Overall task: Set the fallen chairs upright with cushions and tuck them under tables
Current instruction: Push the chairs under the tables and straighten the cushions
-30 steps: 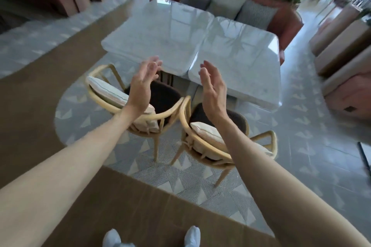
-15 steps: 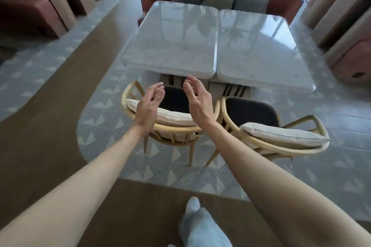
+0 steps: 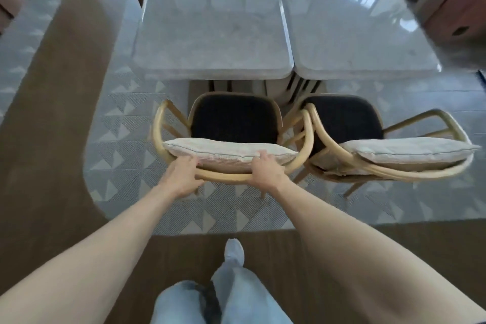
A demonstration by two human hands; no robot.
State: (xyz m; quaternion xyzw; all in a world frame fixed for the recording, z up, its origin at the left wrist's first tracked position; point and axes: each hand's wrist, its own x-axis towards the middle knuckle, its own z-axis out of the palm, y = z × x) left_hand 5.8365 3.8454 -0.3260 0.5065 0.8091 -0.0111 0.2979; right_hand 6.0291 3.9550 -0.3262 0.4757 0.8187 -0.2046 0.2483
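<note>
Left hand point(image 3: 184, 176) and right hand point(image 3: 265, 171) both clamped on the curved back rail of the upright wooden chair point(image 3: 231, 123), beige cushion point(image 3: 228, 151) just beyond the fingers, second chair point(image 3: 347, 123) right of the right hand, marble worktop point(image 3: 210, 42) beyond both

A café or restaurant seating area.
Two marble worktops point(image 3: 215, 34) pushed side by side fill the upper middle, matching cushioned wooden armchairs point(image 3: 234, 123) stand below them, patterned floor tiles point(image 3: 126, 139) border wood flooring, and upholstered seating point(image 3: 452, 7) shows upper right.
</note>
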